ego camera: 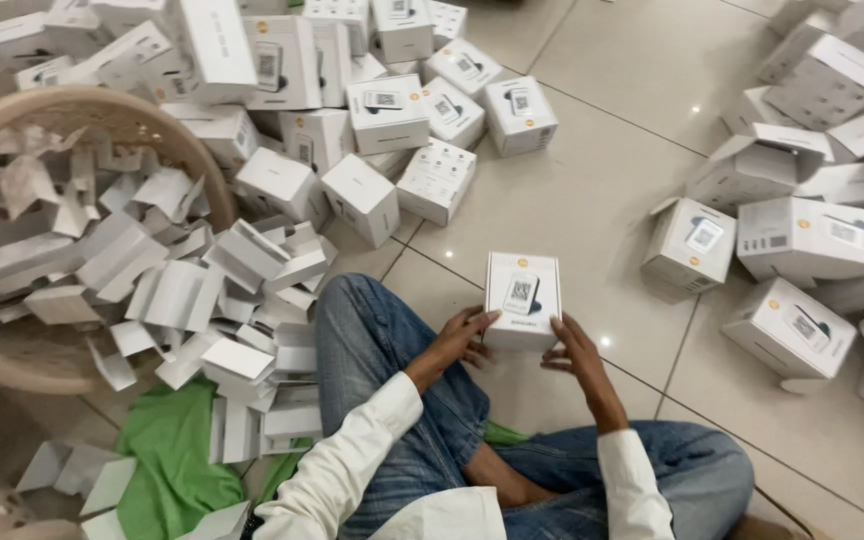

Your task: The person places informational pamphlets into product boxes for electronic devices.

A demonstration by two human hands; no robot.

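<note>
box piles (392, 110), insert-filled basket (82, 102), green cloth (167, 450)

Matt cardboard box (522, 297), glossy floor tiles (612, 190)

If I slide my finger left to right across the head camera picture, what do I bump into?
Round basket spilling folded white cardboard inserts → left hand → white box held in both hands → right hand → heap of white boxes on the tiled floor.

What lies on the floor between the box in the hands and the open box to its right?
In the head view, only bare tiled floor lies between the held white box and the open white box.
</note>
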